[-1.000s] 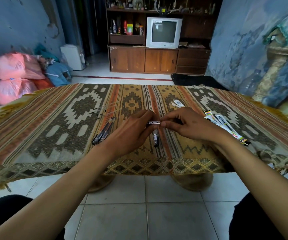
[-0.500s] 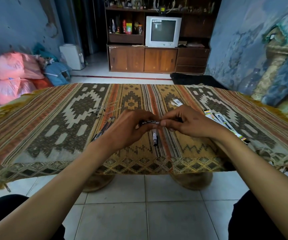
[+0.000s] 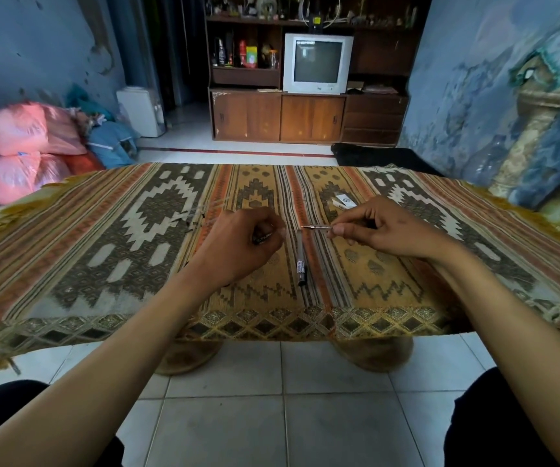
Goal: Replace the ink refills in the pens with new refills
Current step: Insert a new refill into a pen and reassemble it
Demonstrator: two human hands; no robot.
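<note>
We have the pen apart, and the step in hand is the extraction of a refill. Our right hand (image 3: pixel 393 230) pinches the refill (image 3: pixel 317 227) between thumb and forefinger, metal tip pointing left, just above the table (image 3: pixel 69 264) near its centre. Our left hand (image 3: pixel 238 244) is closed around a dark pen barrel (image 3: pixel 263 238), mostly hidden in the fist. A second pen (image 3: pixel 301 261) lies on the cloth between both hands, pointing toward the near edge. A small white packet (image 3: pixel 345 201) lies toward the far edge, beyond the right hand. We judge that the next move calls for setting this refill aside and picking a new one; which refill this is, we cannot tell. Open cloth lies toward the right edge and the near edge, giving room to lay parts down.
</note>
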